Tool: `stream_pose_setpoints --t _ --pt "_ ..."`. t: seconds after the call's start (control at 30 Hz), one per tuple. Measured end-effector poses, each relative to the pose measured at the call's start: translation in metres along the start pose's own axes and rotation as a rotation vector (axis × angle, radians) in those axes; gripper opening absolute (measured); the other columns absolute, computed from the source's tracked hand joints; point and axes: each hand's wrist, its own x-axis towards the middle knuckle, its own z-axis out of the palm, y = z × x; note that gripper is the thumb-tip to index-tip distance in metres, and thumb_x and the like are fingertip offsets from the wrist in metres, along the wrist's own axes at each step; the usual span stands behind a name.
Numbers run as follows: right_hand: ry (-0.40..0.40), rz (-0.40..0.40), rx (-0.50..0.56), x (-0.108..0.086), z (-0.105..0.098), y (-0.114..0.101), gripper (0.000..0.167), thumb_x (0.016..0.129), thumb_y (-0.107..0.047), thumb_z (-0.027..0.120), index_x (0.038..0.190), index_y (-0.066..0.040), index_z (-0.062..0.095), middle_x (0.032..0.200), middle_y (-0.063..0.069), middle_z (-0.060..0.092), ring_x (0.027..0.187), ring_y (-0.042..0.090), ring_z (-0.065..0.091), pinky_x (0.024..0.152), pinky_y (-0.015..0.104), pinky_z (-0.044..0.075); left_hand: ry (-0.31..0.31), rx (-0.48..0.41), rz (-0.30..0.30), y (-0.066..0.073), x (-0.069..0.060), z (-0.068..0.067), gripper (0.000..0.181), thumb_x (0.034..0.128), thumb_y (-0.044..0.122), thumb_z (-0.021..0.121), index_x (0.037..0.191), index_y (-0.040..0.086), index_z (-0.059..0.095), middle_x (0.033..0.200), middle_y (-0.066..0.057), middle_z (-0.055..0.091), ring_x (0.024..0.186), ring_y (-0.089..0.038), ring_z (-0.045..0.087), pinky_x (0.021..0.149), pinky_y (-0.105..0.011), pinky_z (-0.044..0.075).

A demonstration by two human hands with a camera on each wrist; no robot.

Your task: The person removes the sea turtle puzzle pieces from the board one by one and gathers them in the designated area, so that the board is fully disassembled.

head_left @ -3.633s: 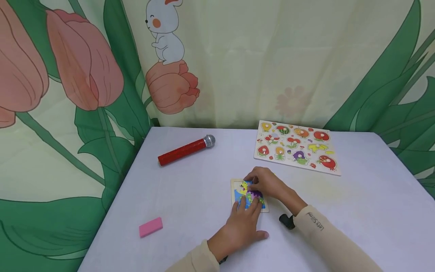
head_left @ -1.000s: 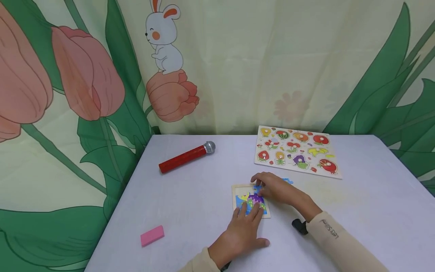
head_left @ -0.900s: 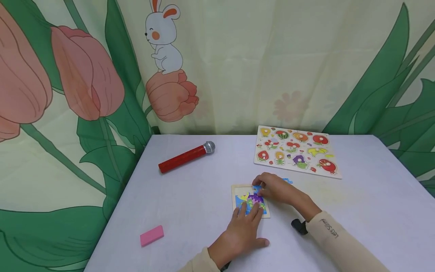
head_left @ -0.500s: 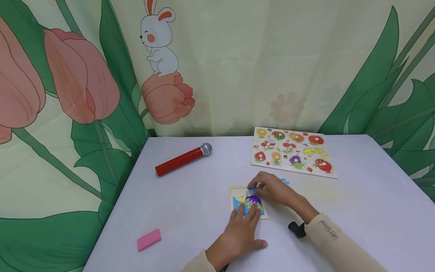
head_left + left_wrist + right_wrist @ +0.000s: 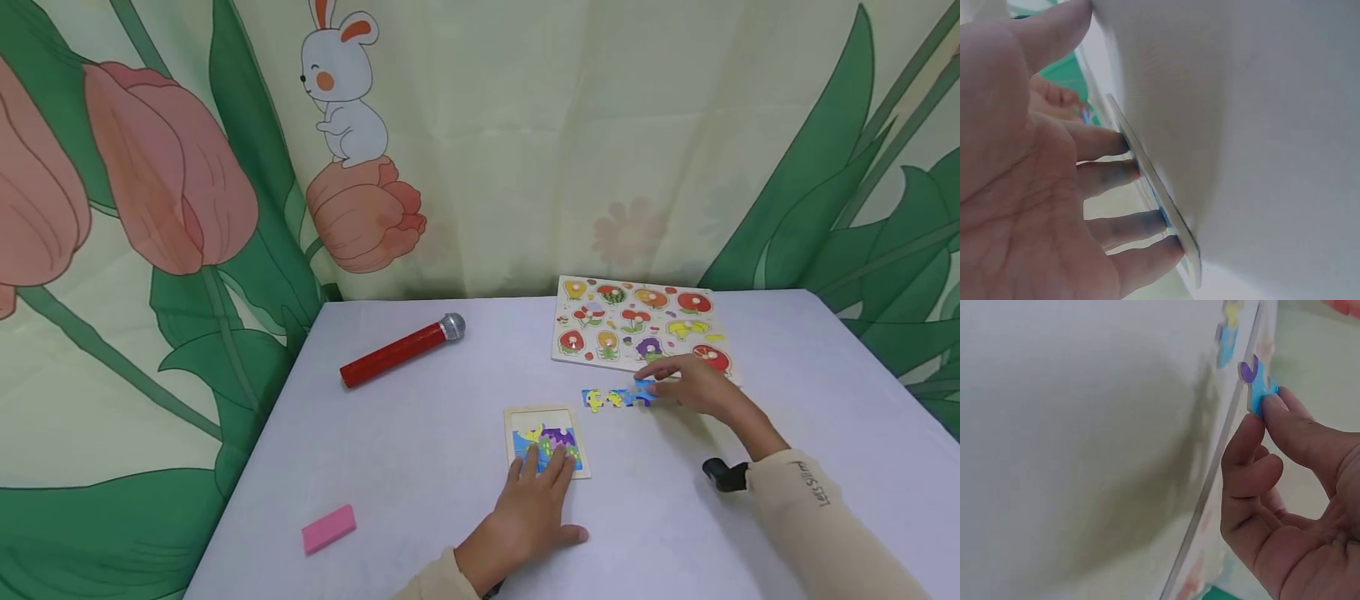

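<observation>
My left hand (image 5: 528,508) rests its nearly straight fingertips on the lower part of a small wooden puzzle tray (image 5: 510,417), its thumb held apart. Blue, yellow and purple jigsaw pieces fill the tray's lower part; the strip along its far side is bare wood. In the left wrist view, the fingers (image 5: 1125,225) reach over the tray's edge. Beyond the tray to the right, my right hand (image 5: 693,387) pinches a blue-and-purple puzzle piece (image 5: 1257,387) between thumb and index finger, above the table. Beside it lie loose puzzle pieces, one yellow-and-blue (image 5: 592,400) and another (image 5: 617,398) similar.
A fruit peg puzzle board (image 5: 600,321) lies at the back right, partly behind my right hand. At the back left is a red toy microphone (image 5: 397,354). A pink block (image 5: 328,529) lies front left. A printed curtain (image 5: 495,167) hangs behind the table.
My right hand has moved from the tray's far right corner to the right, taking the blue-and-purple puzzle piece out. Loose pieces it was covering now show. My left hand stays on the tray.
</observation>
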Motion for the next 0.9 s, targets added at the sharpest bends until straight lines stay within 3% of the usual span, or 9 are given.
stream_pose_setpoints --t 0.23,0.57,0.9 --pt "-0.053 0.046 0.028 0.005 -0.005 0.018 0.026 0.096 -0.009 0.069 0.122 -0.002 0.074 0.114 0.02 0.064 0.1 0.033 0.055 0.074 0.033 0.051 0.006 0.038 -0.005 -0.002 -0.002 0.003 0.092 0.0893 0.069 0.063 0.161 0.02 0.034 0.167 0.005 0.027 0.151 -0.031 0.029 0.118 -0.047 0.031" --pt "-0.077 0.012 -0.022 0.007 0.003 0.012 0.023 0.096 -0.004 0.068 0.117 -0.004 0.076 0.115 0.02 0.067 0.101 0.033 0.058 0.079 0.04 0.054 0.0 0.043 0.0 -0.002 -0.005 0.008 0.092 0.09 0.071 0.061 0.162 0.021 0.033 0.167 0.007 0.026 0.152 -0.03 0.029 0.118 -0.046 0.031" --pt "-0.076 0.034 -0.082 0.015 0.012 0.005 0.02 0.095 -0.001 0.066 0.112 -0.003 0.076 0.099 0.013 0.066 0.09 0.029 0.057 0.076 0.038 0.053 0.016 0.11 -0.017 -0.003 -0.008 0.011 0.091 0.0896 0.073 0.058 0.161 0.022 0.034 0.167 0.007 0.028 0.151 -0.029 0.03 0.118 -0.044 0.032"
